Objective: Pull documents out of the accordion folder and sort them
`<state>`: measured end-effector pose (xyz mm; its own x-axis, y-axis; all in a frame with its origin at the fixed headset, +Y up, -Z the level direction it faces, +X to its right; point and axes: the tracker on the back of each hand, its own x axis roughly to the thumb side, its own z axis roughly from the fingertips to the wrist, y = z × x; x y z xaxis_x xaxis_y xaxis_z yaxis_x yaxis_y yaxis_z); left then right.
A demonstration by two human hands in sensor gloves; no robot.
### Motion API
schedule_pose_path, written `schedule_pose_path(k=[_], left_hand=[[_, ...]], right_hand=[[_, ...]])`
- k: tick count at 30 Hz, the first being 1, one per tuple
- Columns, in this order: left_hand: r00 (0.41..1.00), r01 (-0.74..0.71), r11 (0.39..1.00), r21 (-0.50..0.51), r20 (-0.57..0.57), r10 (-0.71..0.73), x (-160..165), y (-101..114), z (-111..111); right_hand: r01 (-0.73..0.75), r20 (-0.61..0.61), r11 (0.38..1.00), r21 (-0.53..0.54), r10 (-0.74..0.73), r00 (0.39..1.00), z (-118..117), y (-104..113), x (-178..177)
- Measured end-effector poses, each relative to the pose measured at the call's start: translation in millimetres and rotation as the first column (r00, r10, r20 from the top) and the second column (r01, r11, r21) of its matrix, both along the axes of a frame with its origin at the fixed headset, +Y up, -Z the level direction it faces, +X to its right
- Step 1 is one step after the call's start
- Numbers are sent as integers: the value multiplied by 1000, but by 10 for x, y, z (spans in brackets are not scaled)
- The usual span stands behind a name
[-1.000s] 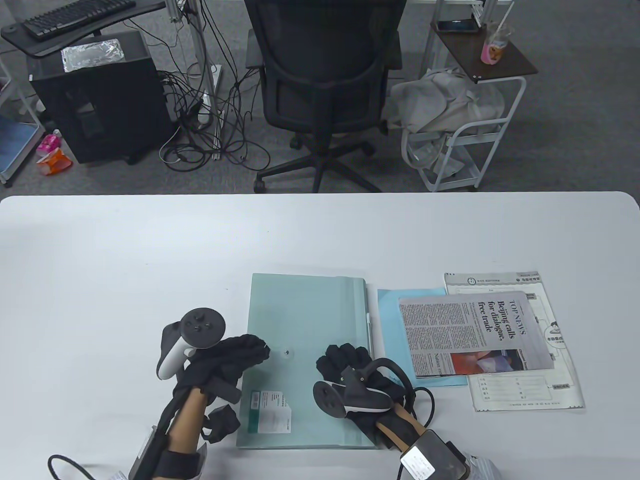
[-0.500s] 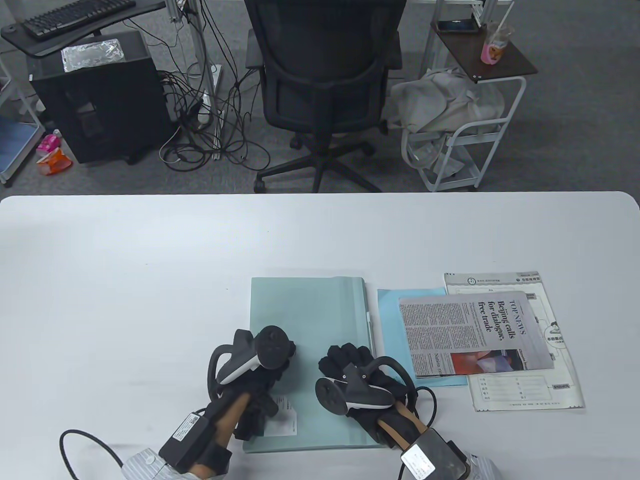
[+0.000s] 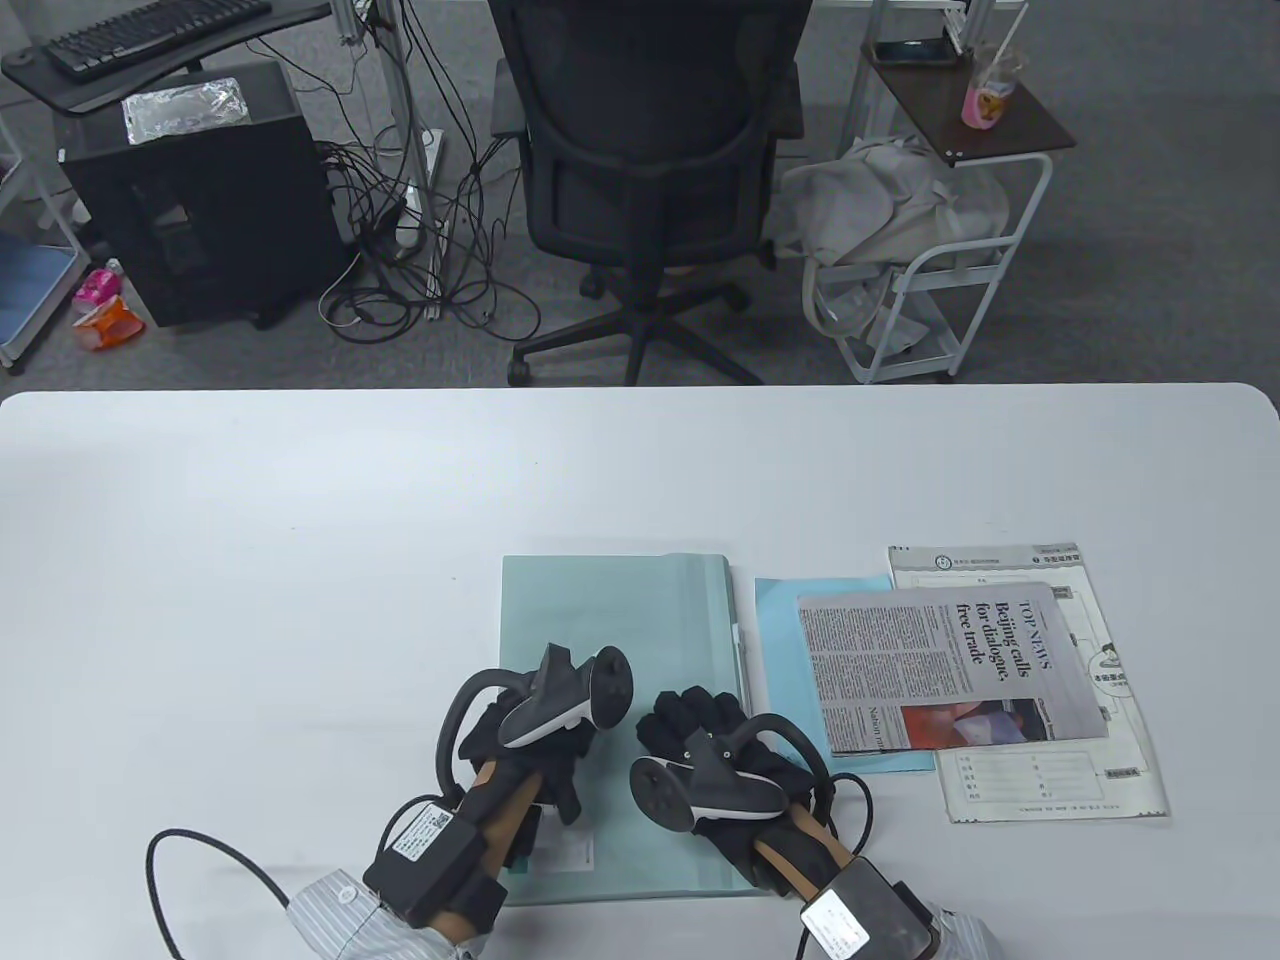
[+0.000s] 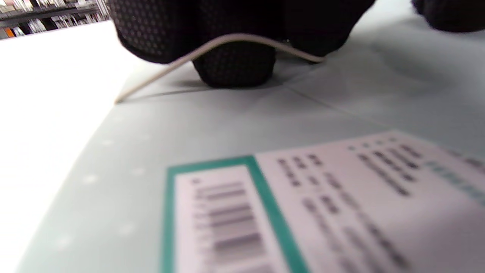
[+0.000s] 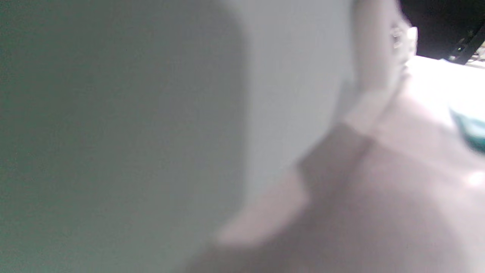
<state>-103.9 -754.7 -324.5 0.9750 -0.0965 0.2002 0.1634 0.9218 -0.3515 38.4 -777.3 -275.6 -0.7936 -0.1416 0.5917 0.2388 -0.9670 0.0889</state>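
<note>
The pale green accordion folder [image 3: 620,620] lies flat at the table's near middle, its white barcode label [image 4: 322,212] at the near left corner. My left hand [image 3: 540,745] sits on the folder's near left part. In the left wrist view its fingers [image 4: 170,34] and thumb [image 4: 235,68] pinch a thin, lifted edge of the folder's flap [image 4: 159,74]. My right hand [image 3: 695,725] rests palm down on the folder's right part, fingers spread flat. The right wrist view shows only a blurred pale green surface.
Right of the folder lie a blue sheet [image 3: 785,620], a folded newspaper [image 3: 940,660] on top of it, and a white printed form [image 3: 1060,790] underneath at the far right. An office chair [image 3: 650,150] stands beyond the table's far edge.
My left hand moved right from the folder's left edge onto the folder, turned over and took hold of the flap edge. The folder shifted slightly. My right hand stayed put.
</note>
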Motion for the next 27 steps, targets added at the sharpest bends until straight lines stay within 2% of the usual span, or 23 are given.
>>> schedule_pose_path(k=[4,8,14,16,22,27], left_hand=[[998,68,996,55,-15,-67,-10,40,34],[998,56,997,44,-20,-55,-110,70,62],[997,71,993,89,16,-73,-274,165,270],[995,91,990,104,19,-93,-335,201,343],[990,105,958,266,58,-125,-602,352,568],[994,64,924,376,55,-91,-824,453,662]], right_hand=[[15,3,1000,-11,-15,1000,-8,17,7],[19,-1,1000,-14,-19,1000,-7,42,20],[72,42,997,5,-72,997,-31,169,81],[97,57,995,26,-98,993,-40,251,127],[168,141,974,150,-190,972,-62,634,449],[218,231,946,241,-275,933,-64,823,723]])
